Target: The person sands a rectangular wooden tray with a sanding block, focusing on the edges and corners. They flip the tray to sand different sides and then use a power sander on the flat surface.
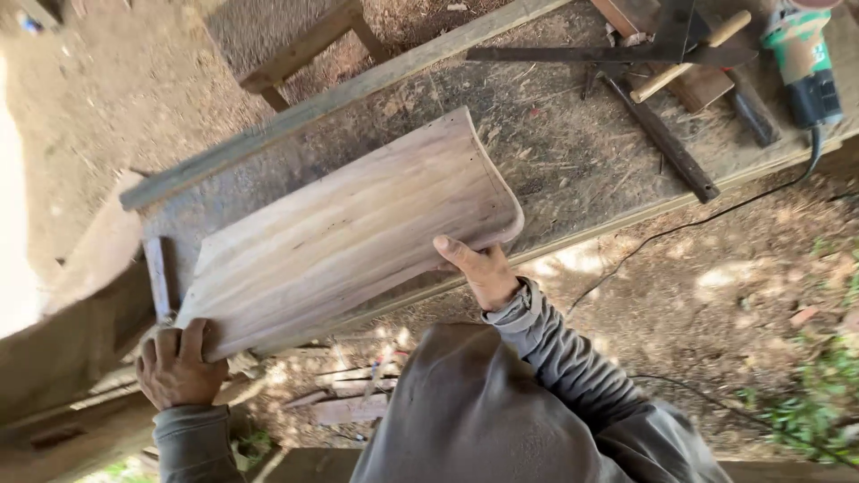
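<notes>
While it lies slantwise across the worktop (573,161), the curved wooden panel (358,233) is gripped at both ends: its lower end is clasped by the left hand (179,368), its nearer upper corner by the right hand (483,273).

Dirt floor (716,295) — dappled sunlight.

You hold a curved, pale-grained wooden panel (358,228) tilted across the table (573,152), mid-frame, gripped at both ends.
</notes>
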